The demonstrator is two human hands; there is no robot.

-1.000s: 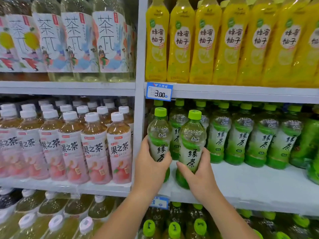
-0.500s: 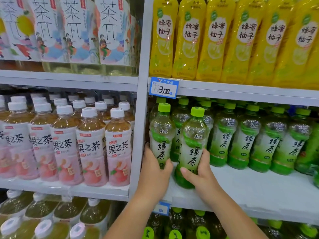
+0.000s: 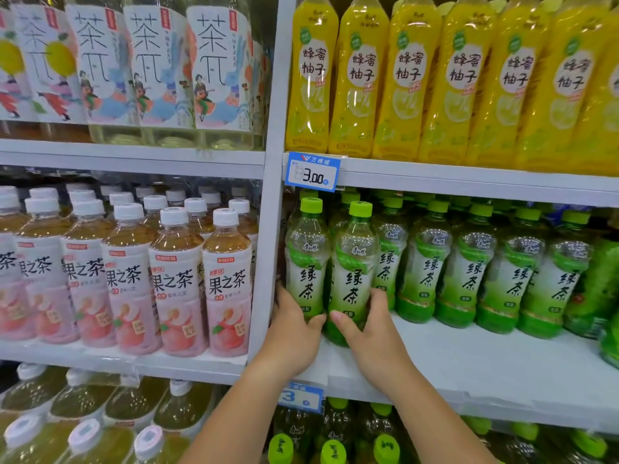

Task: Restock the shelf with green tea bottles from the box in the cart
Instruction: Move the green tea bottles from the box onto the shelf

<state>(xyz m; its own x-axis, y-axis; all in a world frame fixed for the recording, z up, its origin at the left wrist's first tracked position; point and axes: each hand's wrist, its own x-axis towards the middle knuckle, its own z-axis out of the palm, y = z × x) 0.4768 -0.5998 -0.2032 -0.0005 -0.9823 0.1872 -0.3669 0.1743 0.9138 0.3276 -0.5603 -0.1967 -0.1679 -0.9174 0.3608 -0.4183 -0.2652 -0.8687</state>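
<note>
Standing upright and touching at the left front of the shelf (image 3: 485, 370), the left bottle (image 3: 306, 259) and right bottle (image 3: 355, 266) are clear plastic with green caps, white-and-green labels and green bases. The left hand (image 3: 291, 336) grips the left bottle low down, thumb across its front. The right hand (image 3: 371, 333) grips the right bottle the same way. A row (image 3: 469, 272) of matching bottles stands behind and to the right, set back from the shelf edge. A post (image 3: 268, 249) borders the left bottle, with peach teas (image 3: 227, 286) beyond it. Above, a price tag (image 3: 313, 171) reads 3.00, beneath yellow bottles (image 3: 405, 78).
</note>
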